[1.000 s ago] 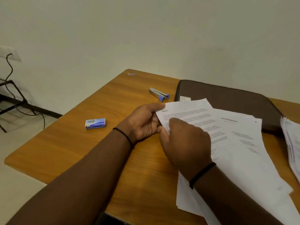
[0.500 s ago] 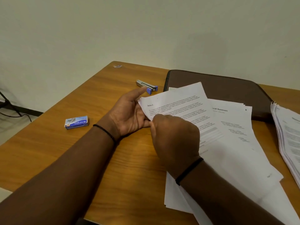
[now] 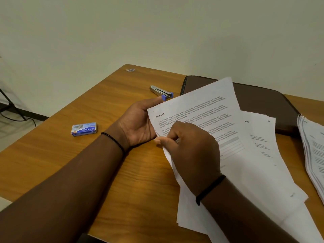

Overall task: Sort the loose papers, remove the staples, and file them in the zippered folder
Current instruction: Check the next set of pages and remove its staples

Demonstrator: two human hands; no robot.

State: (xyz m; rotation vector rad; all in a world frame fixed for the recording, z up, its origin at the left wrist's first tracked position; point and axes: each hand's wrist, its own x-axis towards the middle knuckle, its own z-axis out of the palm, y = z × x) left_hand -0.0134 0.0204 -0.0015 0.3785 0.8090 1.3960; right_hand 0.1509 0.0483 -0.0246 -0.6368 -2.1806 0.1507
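Nearest the camera, at about five o'clock, loose white printed sheets (image 3: 259, 181) lie fanned on the brown wood-grain table (image 3: 73, 169), overhanging its near edge. Over them the right hand (image 3: 192, 148), a black band at its wrist, pinches the left margin of the top white page headed "Section 5" (image 3: 196, 109) between thumb and curled fingers. At nine o'clock from that hand, the left hand (image 3: 138, 123), also wearing a black band, cradles the same page's left edge, palm up, fingers tucked behind the paper and the thumb along its upper corner; the page is tilted up off the pile. At three o'clock, a second thick stack of white printed papers (image 3: 313, 155) lies at the table's right edge. At nine o'clock from the left hand lies a small blue staple box (image 3: 84, 129). Farther off, at twelve o'clock, a grey metal stapler with a blue end (image 3: 161, 92) lies flat, and at one o'clock the dark brown zippered folder (image 3: 259, 100) lies closed, partly under the sheets.
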